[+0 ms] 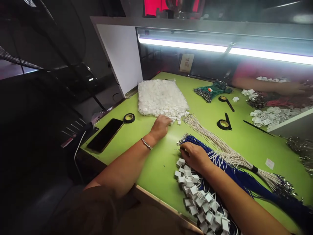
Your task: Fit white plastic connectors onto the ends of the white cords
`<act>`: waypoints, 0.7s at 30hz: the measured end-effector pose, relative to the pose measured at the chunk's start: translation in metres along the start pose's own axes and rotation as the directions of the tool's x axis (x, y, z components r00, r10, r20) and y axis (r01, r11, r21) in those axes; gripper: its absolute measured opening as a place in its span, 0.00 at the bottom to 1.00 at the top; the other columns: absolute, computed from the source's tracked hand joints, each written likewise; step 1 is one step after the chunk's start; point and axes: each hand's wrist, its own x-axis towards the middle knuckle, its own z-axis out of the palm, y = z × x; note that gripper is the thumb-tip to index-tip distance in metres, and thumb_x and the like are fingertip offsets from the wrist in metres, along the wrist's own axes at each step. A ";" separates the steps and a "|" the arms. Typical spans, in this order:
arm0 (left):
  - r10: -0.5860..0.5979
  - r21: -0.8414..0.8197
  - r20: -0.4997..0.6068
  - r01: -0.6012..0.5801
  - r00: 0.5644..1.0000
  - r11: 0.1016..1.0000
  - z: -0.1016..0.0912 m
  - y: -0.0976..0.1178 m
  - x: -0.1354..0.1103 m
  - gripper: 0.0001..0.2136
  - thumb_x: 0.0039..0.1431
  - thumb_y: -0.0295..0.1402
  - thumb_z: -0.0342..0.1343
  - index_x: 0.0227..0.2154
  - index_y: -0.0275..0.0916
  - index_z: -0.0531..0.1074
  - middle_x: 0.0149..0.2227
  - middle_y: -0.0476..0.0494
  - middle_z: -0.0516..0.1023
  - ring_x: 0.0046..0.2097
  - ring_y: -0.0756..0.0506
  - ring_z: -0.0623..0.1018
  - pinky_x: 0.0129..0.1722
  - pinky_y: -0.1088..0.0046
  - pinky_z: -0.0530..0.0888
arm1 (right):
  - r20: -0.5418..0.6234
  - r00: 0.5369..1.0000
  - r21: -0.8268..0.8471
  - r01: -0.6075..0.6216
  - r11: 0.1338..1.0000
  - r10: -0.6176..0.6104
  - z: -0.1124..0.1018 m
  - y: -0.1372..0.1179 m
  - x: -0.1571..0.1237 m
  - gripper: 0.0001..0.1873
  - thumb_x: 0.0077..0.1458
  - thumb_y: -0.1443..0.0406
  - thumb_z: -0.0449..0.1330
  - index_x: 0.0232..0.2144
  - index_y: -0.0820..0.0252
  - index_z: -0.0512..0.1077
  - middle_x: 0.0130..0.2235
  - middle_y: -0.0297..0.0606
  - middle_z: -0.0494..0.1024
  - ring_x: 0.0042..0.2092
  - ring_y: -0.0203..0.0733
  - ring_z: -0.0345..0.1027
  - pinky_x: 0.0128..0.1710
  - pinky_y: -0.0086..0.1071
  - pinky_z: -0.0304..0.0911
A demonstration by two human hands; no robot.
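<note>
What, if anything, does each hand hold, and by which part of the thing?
The right hand appears to hold a wire near its metal-tipped end. Whether the left hand, at the loose white connectors, holds one cannot be told.

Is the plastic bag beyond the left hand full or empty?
It looks mostly full: the plastic bag bulges with white connectors.

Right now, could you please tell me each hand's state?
Left hand: at the white connectors; grip cannot be told.
Right hand: closed, apparently holding a wire end.
</note>
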 end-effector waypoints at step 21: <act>0.041 -0.655 -0.024 -0.047 0.999 0.754 0.019 0.083 -0.037 0.19 0.52 0.24 0.58 0.48 0.36 0.71 0.35 0.45 0.74 0.35 0.53 0.73 0.35 0.79 0.75 | -0.229 0.791 0.710 -0.263 0.653 0.568 -0.022 0.001 0.000 0.07 0.46 0.64 0.56 0.20 0.60 0.68 0.21 0.30 0.66 0.25 0.33 0.56 0.26 0.28 0.55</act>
